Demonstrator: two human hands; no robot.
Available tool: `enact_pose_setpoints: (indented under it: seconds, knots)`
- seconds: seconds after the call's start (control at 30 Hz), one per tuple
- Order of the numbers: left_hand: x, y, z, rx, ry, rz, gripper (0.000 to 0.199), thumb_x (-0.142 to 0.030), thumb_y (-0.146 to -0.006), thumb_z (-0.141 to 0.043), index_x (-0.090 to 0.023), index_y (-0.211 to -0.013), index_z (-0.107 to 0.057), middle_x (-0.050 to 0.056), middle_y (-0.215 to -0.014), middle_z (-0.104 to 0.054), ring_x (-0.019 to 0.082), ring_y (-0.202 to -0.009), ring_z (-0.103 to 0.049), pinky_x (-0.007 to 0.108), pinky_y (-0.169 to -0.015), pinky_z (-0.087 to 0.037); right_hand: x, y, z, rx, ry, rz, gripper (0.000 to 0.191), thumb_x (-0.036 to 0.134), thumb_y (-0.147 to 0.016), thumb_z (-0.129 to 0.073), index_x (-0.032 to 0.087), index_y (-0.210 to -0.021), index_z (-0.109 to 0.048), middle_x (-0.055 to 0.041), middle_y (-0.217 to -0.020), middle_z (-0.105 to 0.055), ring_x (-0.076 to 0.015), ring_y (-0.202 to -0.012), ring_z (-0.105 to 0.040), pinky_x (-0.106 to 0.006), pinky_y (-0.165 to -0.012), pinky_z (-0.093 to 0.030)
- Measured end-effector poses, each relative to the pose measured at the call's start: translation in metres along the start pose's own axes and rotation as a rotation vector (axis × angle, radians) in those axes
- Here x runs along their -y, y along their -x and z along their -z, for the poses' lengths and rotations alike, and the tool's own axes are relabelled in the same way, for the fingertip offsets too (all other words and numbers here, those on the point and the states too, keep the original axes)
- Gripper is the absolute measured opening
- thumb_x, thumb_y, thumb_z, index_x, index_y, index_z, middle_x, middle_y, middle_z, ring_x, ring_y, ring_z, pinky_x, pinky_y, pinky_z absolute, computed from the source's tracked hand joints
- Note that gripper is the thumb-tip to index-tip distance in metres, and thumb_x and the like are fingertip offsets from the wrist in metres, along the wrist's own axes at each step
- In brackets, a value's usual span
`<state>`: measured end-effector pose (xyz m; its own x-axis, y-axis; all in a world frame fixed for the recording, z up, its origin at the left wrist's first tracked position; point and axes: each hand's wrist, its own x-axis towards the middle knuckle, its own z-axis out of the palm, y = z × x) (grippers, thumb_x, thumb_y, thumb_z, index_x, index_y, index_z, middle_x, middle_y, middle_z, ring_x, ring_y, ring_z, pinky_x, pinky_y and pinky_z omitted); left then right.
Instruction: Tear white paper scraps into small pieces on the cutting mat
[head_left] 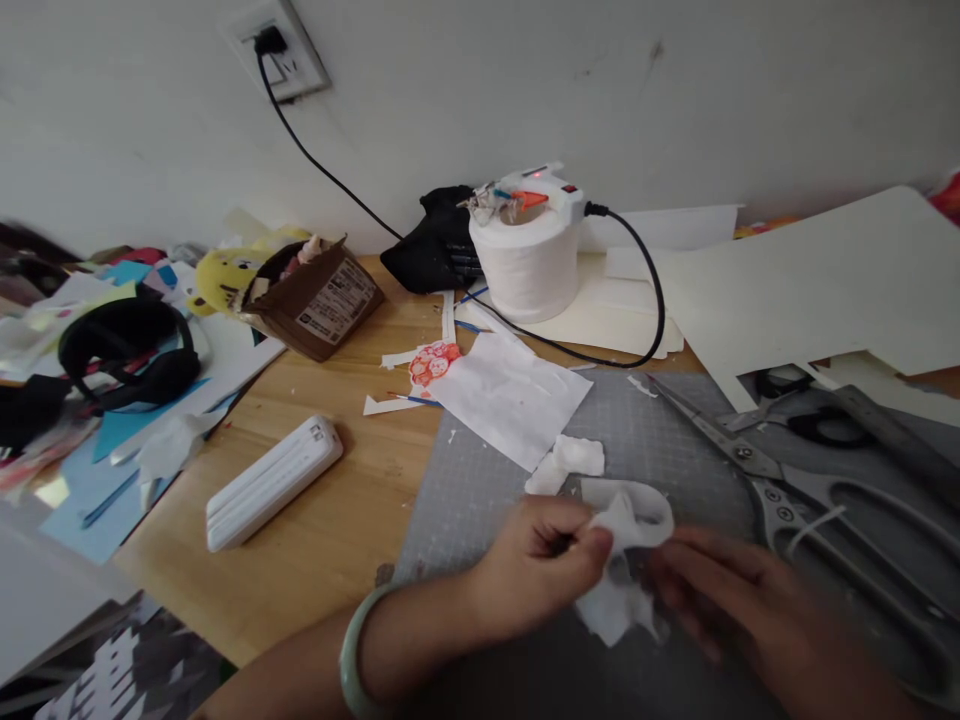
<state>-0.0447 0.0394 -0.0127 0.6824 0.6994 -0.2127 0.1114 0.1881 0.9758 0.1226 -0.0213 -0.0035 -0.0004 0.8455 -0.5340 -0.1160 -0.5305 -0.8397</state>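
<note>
My left hand (pixel 551 565), wearing a pale green bangle (pixel 352 655), is closed, its thumb and fingers pinching a white piece of tissue paper (pixel 630 515). The tissue curls into a loop above the fingers and hangs crumpled below them. My right hand (pixel 739 590) is smeared by motion; its fingertips are together at the loop's right edge, the thumb hidden. Just beyond lie small folded white tissue pieces (pixel 577 457) on the grey cutting mat (pixel 480 510). Farther back, a white sheet (pixel 517 390) lies flat beside a red patterned cut-out (pixel 433 365).
Large scissors (pixel 780 480) and a smaller black-handled pair (pixel 825 425) lie at right. A corded white glue gun (pixel 559 190) rests on a toilet paper roll (pixel 525 265). At left are a power bank (pixel 274 480), a cardboard box (pixel 322 300) and a headset (pixel 127 350).
</note>
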Motion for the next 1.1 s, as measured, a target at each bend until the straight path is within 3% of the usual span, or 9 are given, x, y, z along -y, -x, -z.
enact_pose_setpoints:
  seconds: [0.1, 0.23, 0.4, 0.53, 0.63, 0.8, 0.87, 0.97, 1.1]
  knots:
    - [0.003, 0.001, 0.001, 0.096, -0.131, -0.144, 0.039, -0.029, -0.075, -0.047, -0.018, -0.046, -0.024, -0.004, -0.046, -0.025, 0.005, -0.045, -0.024, 0.022, -0.044, -0.019, 0.006, -0.003, 0.001, 0.002, -0.363, -0.198, 0.017, 0.035, -0.054, -0.076, 0.021, -0.062, -0.071, -0.0006, -0.058, -0.064, -0.0107, -0.051, -0.056, -0.016, -0.047, -0.047]
    - [0.004, 0.0, -0.001, 0.22, -0.304, -0.301, 0.033, -0.017, -0.063, -0.047, -0.019, -0.042, -0.021, -0.005, -0.04, -0.024, 0.006, -0.042, -0.024, 0.026, -0.044, -0.021, 0.008, -0.005, 0.003, -0.047, -0.561, -0.288, 0.021, 0.025, -0.046, -0.082, 0.021, -0.063, -0.071, -0.0007, -0.065, -0.069, -0.0094, -0.054, -0.059, -0.013, -0.049, -0.048]
    - [0.003, 0.002, 0.001, 0.583, -0.441, -0.379, 0.029, -0.016, -0.063, -0.049, -0.02, -0.045, -0.027, -0.002, -0.045, -0.04, 0.01, -0.05, -0.037, 0.026, -0.05, -0.028, 0.007, -0.005, 0.005, -0.045, -0.62, -0.247, 0.02, 0.017, -0.055, -0.074, 0.023, -0.074, -0.071, -0.0032, -0.087, -0.072, -0.0157, -0.078, -0.066, -0.019, -0.067, -0.053]
    - [0.006, 0.0, 0.005, 0.745, -0.299, -0.456, 0.031, -0.035, -0.076, -0.043, -0.021, -0.051, -0.033, -0.001, -0.046, -0.043, 0.011, -0.048, -0.039, 0.025, -0.049, -0.031, 0.008, -0.006, 0.004, -0.04, -0.637, -0.204, 0.019, 0.015, -0.057, -0.062, 0.021, -0.072, -0.071, -0.0062, -0.088, -0.072, -0.0225, -0.09, -0.064, -0.03, -0.079, -0.053]
    - [0.007, -0.001, 0.008, 0.619, -0.152, -0.509, 0.045, -0.058, -0.08, -0.031, -0.021, -0.056, -0.038, 0.001, -0.047, -0.045, 0.011, -0.046, -0.04, 0.024, -0.049, -0.033, 0.008, -0.007, 0.003, -0.046, -0.648, -0.142, 0.023, 0.015, -0.055, -0.059, 0.021, -0.074, -0.071, -0.0068, -0.091, -0.071, -0.026, -0.095, -0.062, -0.037, -0.085, -0.051]
    - [0.002, 0.002, 0.007, -0.046, -0.203, -0.378, 0.046, -0.049, -0.088, -0.024, -0.016, -0.061, -0.042, -0.001, -0.051, -0.039, 0.008, -0.048, -0.036, 0.021, -0.049, -0.03, 0.009, -0.005, 0.004, -0.086, -0.61, -0.117, 0.03, 0.008, -0.054, -0.06, 0.024, -0.077, -0.071, -0.0036, -0.1, -0.069, -0.0245, -0.101, -0.059, -0.033, -0.085, -0.052]
    - [-0.001, 0.002, 0.005, -0.204, -0.271, -0.277, 0.038, -0.045, -0.088, -0.031, -0.016, -0.066, -0.043, -0.002, -0.055, -0.04, 0.007, -0.05, -0.036, 0.02, -0.049, -0.03, 0.011, -0.005, 0.003, -0.089, -0.62, -0.174, 0.029, 0.006, -0.051, -0.062, 0.024, -0.072, -0.071, -0.0039, -0.094, -0.07, -0.0254, -0.101, -0.06, -0.034, -0.086, -0.051]
    - [-0.005, 0.0, 0.003, -0.214, -0.443, -0.308, 0.022, -0.034, -0.085, -0.04, -0.016, -0.075, -0.047, 0.0, -0.063, -0.048, 0.009, -0.058, -0.043, 0.02, -0.056, -0.036, 0.012, -0.007, 0.002, -0.093, -0.655, -0.24, 0.028, 0.006, -0.046, -0.069, 0.024, -0.067, -0.07, -0.0028, -0.089, -0.071, -0.0247, -0.101, -0.059, -0.031, -0.089, -0.049]
    - [-0.008, 0.0, 0.002, -0.041, -0.704, -0.539, 0.017, -0.027, -0.082, -0.045, -0.016, -0.088, -0.056, 0.006, -0.084, -0.06, 0.014, -0.081, -0.053, 0.028, -0.079, -0.039, 0.007, -0.008, 0.003, -0.075, -0.668, -0.273, 0.024, 0.015, -0.047, -0.078, 0.023, -0.068, -0.07, -0.0016, -0.087, -0.071, -0.0203, -0.097, -0.062, -0.022, -0.08, -0.052]
